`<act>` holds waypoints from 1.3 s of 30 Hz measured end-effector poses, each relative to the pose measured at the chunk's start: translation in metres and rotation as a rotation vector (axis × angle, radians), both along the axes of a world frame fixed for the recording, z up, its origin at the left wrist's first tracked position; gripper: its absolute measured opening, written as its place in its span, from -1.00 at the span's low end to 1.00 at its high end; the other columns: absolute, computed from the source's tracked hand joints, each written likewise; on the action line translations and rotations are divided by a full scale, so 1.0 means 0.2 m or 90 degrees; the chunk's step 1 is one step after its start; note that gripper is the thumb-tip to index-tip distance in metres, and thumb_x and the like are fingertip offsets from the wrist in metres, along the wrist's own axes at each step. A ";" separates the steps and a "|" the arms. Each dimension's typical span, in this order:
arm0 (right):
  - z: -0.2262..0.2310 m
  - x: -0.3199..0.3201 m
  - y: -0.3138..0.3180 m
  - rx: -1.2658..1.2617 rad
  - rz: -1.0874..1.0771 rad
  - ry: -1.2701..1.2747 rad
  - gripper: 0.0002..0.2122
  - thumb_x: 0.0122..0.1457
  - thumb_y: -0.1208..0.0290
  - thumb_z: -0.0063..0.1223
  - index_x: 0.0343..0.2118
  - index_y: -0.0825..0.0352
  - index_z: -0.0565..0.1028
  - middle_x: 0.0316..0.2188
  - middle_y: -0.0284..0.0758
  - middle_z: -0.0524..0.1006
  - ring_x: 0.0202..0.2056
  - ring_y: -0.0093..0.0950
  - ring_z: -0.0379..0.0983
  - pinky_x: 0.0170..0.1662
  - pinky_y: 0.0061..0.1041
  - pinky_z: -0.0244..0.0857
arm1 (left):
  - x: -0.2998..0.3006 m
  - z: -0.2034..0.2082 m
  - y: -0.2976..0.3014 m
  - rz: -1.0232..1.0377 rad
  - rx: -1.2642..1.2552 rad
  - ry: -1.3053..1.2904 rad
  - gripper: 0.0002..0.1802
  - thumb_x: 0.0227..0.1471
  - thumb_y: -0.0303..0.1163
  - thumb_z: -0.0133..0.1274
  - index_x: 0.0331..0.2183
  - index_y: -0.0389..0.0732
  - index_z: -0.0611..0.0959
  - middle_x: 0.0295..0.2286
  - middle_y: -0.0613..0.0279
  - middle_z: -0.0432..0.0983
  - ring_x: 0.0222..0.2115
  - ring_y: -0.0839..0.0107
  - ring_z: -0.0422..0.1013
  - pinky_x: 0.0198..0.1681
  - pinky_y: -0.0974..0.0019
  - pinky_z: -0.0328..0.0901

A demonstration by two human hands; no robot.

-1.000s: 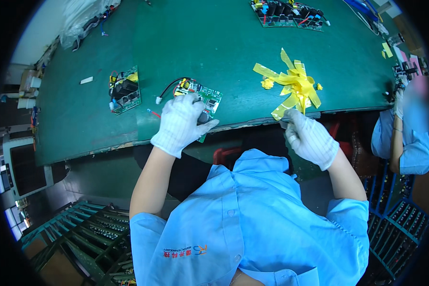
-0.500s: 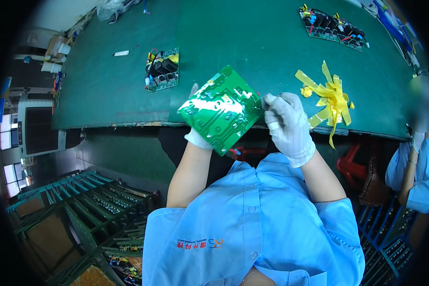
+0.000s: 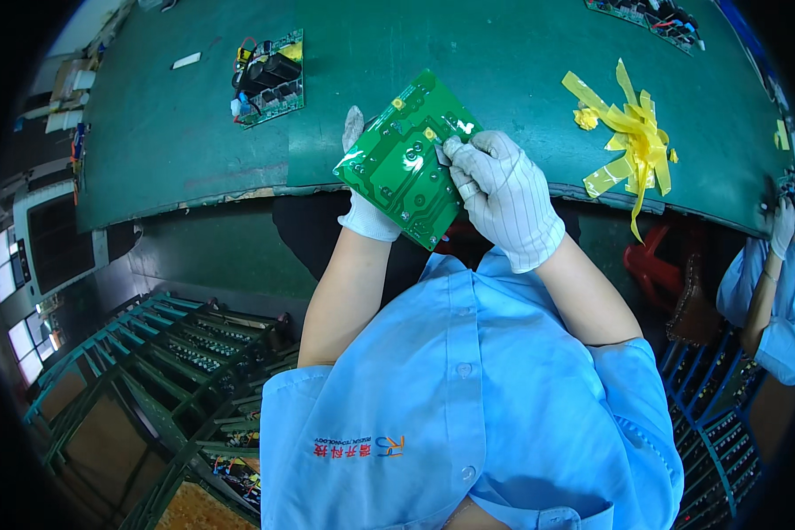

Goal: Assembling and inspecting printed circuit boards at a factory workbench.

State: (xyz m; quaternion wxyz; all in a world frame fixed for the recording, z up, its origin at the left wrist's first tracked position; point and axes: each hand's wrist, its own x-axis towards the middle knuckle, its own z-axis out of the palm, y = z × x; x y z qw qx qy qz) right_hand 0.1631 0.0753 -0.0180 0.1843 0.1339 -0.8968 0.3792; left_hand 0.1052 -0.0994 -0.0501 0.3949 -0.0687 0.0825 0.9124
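A green circuit board point(image 3: 397, 168), solder side up, is tilted in front of me above the table's near edge. My left hand point(image 3: 367, 216), in a white glove, grips it from the left; the thumb shows at the board's upper left edge, and the other fingers are hidden behind it. My right hand point(image 3: 503, 190), gloved too, is closed in a pinch over the board's right part. Between its fingertips is a small flat greyish piece point(image 3: 442, 155), too small to make out its kind. Two small yellow tape patches point(image 3: 429, 133) mark the board's face.
On the green table point(image 3: 371, 44) lie a populated circuit board point(image 3: 269, 78) at left, a white strip point(image 3: 186, 61), a bunch of yellow tape strips point(image 3: 638, 137) at right, and more boards point(image 3: 654, 19) far right. Board racks point(image 3: 177, 362) stand lower left. A co-worker's gloved hand point(image 3: 783, 228) is at far right.
My right hand has moved from beside the board's right corner onto its face, fingertips near a tape patch. The board has turned slightly, with less glare. The whole view has shifted a little.
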 end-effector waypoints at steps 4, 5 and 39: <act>-0.01 0.00 -0.01 0.001 -0.012 0.008 -0.83 0.09 0.46 0.12 -0.23 0.24 0.54 -0.40 -0.27 0.45 -0.40 -0.25 0.46 -0.44 -0.30 0.38 | 0.00 0.00 0.01 -0.014 -0.011 0.011 -0.02 0.04 0.48 -0.31 0.10 -0.20 0.45 -0.10 -0.13 0.49 -0.15 0.06 0.50 -0.08 0.00 0.46; -0.01 -0.01 -0.01 0.000 -0.015 0.004 -0.83 0.09 0.46 0.12 -0.22 0.23 0.54 -0.41 -0.26 0.45 -0.40 -0.25 0.46 -0.45 -0.30 0.38 | -0.01 0.00 0.01 -0.010 0.003 0.004 -0.02 0.04 0.48 -0.31 0.09 -0.21 0.45 -0.10 -0.13 0.49 -0.15 0.06 0.51 -0.08 0.00 0.46; 0.04 0.04 0.61 0.362 -0.316 -0.293 -0.72 0.22 0.45 -0.10 -0.04 0.34 0.49 -0.31 0.02 0.52 -0.29 -0.04 0.52 -0.20 -0.12 0.39 | 0.00 -0.06 -0.05 0.039 -0.066 0.023 -0.26 0.16 0.28 -0.22 0.03 -0.14 0.54 -0.05 0.06 0.51 -0.08 0.14 0.47 -0.03 0.02 0.39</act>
